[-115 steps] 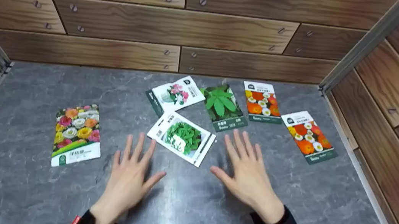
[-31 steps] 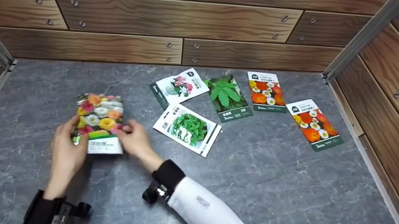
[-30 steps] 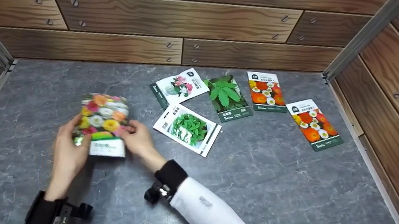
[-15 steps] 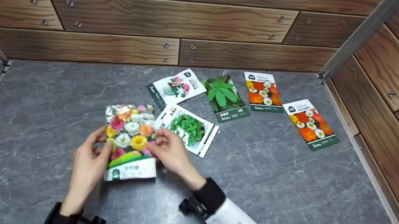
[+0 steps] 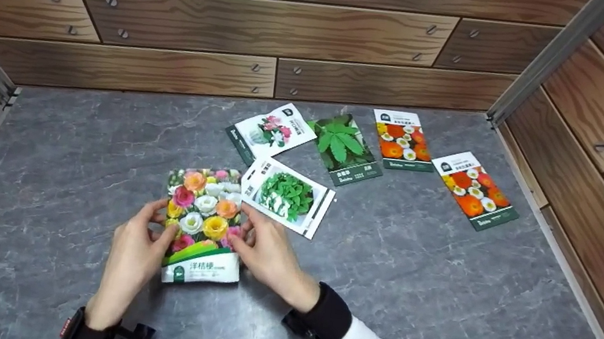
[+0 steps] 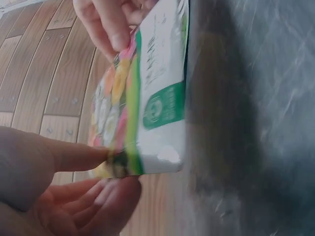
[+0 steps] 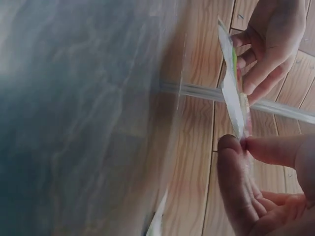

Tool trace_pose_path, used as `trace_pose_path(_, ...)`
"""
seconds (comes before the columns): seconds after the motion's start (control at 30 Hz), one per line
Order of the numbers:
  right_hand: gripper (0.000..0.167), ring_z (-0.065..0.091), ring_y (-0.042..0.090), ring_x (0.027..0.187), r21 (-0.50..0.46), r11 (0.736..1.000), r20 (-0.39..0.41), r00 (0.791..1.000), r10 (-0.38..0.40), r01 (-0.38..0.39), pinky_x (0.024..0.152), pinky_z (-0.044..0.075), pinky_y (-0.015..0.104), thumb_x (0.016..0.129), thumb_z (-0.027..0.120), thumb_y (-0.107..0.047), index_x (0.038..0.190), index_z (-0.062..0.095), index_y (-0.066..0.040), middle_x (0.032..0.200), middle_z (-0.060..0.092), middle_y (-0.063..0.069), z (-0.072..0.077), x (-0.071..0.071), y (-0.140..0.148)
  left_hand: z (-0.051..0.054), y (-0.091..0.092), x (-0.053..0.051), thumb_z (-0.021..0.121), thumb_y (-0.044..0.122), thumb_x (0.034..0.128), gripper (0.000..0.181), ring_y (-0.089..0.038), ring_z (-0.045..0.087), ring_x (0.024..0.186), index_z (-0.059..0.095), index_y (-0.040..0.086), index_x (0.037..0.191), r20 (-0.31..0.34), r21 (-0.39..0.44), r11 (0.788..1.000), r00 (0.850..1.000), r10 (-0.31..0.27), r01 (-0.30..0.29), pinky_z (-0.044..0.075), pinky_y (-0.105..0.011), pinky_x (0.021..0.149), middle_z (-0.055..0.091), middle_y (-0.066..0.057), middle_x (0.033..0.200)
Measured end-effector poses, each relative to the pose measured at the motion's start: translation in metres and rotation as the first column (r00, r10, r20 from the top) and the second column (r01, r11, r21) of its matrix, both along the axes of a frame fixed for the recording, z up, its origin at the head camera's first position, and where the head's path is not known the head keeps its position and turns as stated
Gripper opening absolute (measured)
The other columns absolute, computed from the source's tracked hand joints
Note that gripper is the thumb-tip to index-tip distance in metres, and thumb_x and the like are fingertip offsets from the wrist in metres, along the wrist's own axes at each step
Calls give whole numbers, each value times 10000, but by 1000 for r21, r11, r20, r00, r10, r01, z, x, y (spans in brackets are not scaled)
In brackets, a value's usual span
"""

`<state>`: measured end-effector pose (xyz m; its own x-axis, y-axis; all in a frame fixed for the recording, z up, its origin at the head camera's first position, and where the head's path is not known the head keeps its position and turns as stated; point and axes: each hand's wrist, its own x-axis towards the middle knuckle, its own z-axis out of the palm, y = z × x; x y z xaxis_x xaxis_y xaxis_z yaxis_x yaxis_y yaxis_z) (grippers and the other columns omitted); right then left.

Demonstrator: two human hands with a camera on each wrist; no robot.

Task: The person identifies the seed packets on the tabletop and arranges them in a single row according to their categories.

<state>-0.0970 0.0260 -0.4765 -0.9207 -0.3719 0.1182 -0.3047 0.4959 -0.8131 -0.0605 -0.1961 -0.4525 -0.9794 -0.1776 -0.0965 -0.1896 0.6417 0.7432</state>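
Observation:
A seed packet printed with multicoloured flowers (image 5: 205, 221) is held between both hands, its white label end toward the person. My left hand (image 5: 133, 255) pinches its left edge, thumb on the front and fingers behind. On the right edge, my right hand (image 5: 273, 256) pinches it the same way. In the left wrist view the flower packet (image 6: 160, 98) is raised off the grey surface. The right wrist view shows the packet (image 7: 231, 83) nearly edge-on. Its top right corner meets or overlaps the green-leaf packet with a white border (image 5: 287, 196) in the head view.
Behind lie a pink-flower packet (image 5: 272, 130) and a packet with a large green leaf (image 5: 343, 146). Two orange-and-white flower packets (image 5: 403, 142) (image 5: 474, 189) lie to the right. Wood-patterned walls (image 5: 187, 70) enclose the grey marbled surface (image 5: 407, 300).
Both hands were spread over the surface earlier. They then took the multicoloured flower packet from the left and carried it right and toward the person. The other packets stayed in place.

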Motion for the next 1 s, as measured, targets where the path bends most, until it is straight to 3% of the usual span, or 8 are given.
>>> trace_pose_path(0.27,858,535,41,599,182,983,-73,997,33,-19,561,494,137,919,798,-136,1596,323,90,846,725,71,0,8,-5,2,-8,0,715,70,968,696,-241,689,895,406,-38,1582,115,-75,987,985,-133,142,507,-278,684,654,-269,1271)
trace_pose_path(0.37,951,513,47,578,248,967,-18,998,64,-58,541,486,143,913,813,-185,1633,244,64,1127,770,169,-1,11,-7,1,-6,0,730,67,955,708,-267,676,898,404,-69,1569,154,-146,973,976,-155,178,539,-356,706,660,-273,1230)
trace_pose_path(0.43,1010,655,128,696,312,946,30,996,83,-88,650,589,207,903,827,-230,1647,204,51,1388,683,229,-1,12,-7,-1,-4,1,738,71,948,716,-379,694,993,403,-86,1562,178,-184,962,970,-168,200,598,-461,824,644,-318,1286)
trace_pose_path(0.5,1061,750,240,950,373,920,77,992,99,-121,842,647,295,886,845,-265,1652,181,49,1613,483,236,-2,13,-7,-4,-1,2,749,78,938,717,-488,671,1135,416,-98,1548,193,-216,950,964,-185,226,582,-577,972,610,-362,1364)
trace_pose_path(0.6,1099,657,369,1309,456,876,128,986,109,-156,1080,590,422,859,868,-316,1646,196,55,1667,399,225,-3,15,-6,-8,2,3,760,100,932,726,-576,584,1292,422,-101,1543,212,-258,930,955,-209,261,495,-682,1091,538,-393,1469)
trace_pose_path(0.8,988,618,342,1359,564,807,99,985,144,-174,1107,571,438,865,857,-383,1609,354,28,1582,528,209,-4,15,-6,-13,7,4,765,160,951,699,-559,648,1189,454,-113,1515,240,-371,874,942,-234,312,564,-657,982,590,-388,1403)
trace_pose_path(0.93,752,614,275,1282,622,762,15,976,216,-178,1031,603,410,885,831,-415,1492,559,-64,1431,602,150,-6,15,-6,-18,9,6,800,105,910,641,-510,639,1210,544,-41,1479,159,-422,849,948,-276,318,595,-644,917,587,-328,1408)
trace_pose_path(1.0,622,615,229,1209,648,736,-31,959,281,-195,963,618,361,896,819,-420,1401,630,-110,1356,615,105,-6,14,-5,-20,8,7,796,75,901,595,-504,623,1257,593,-5,1454,121,-419,840,938,-325,345,593,-642,941,558,-303,1472)
